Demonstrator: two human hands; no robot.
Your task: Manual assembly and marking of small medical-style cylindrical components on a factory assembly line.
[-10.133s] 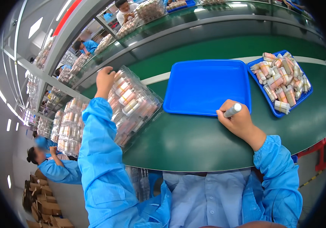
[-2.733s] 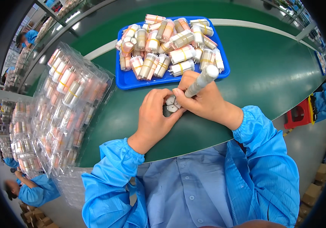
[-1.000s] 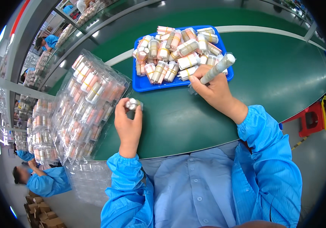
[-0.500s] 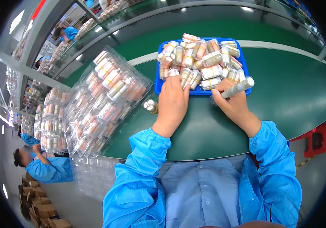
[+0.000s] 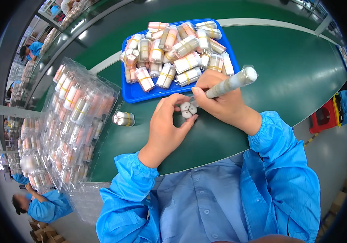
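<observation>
My left hand (image 5: 166, 123) is closed around a small bundle of cylinders (image 5: 188, 109), three pale round ends facing up, held at the green table. A thick pen-like tool (image 5: 233, 82), grey and wrapped in clear film with a whitish end, is gripped in my right hand (image 5: 225, 106). Its narrow lower end reaches down to the bundle's top; whether they touch I cannot tell. Beyond both hands stands a blue tray (image 5: 139, 97) heaped with white, pink and grey cylinder bundles (image 5: 166, 77), tied with yellow bands.
One banded bundle (image 5: 123, 118) lies alone left of my left hand. Stacked clear plastic trays (image 5: 80, 129) full of bundles stand along the table's left side. A red stool (image 5: 323, 117) is past the right edge. Another person in blue (image 5: 50, 205) is at the far left.
My left hand has come back from the tray and now holds a bundle near me. My right hand has brought the pen-like tool over it. The view has shifted, moving the tray leftward.
</observation>
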